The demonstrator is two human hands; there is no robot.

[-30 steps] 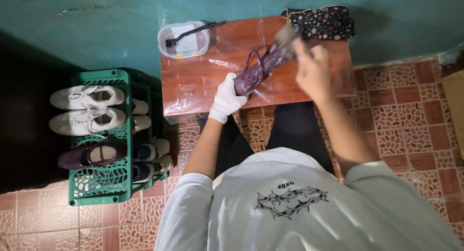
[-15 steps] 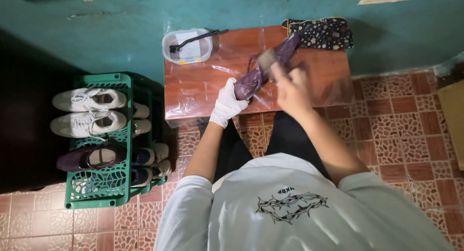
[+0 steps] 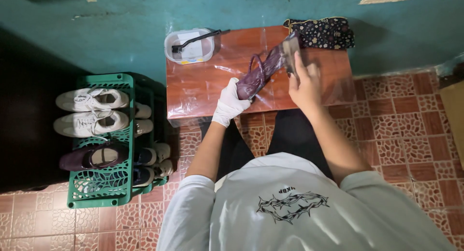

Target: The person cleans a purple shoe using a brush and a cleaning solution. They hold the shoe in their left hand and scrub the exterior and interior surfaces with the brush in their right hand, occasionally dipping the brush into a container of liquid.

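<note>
Seen from above, a person seated at a low reddish surface (image 3: 193, 86) wrapped in clear plastic works on a dark purple strappy shoe (image 3: 258, 74) at centre frame. The gloved left hand (image 3: 229, 103) has its grip closed around the shoe's lower end, apparently to steady it at a slant above the surface, while the bare right hand (image 3: 304, 84) clamps a brush (image 3: 291, 50) against its upper end. A white tub (image 3: 189, 46) with a dark-handled tool sits at the surface's upper left corner, a floral pouch (image 3: 324, 32) at upper right. At left, a green crate (image 3: 104, 144) holds more shoes, likely kept within reach.
</note>
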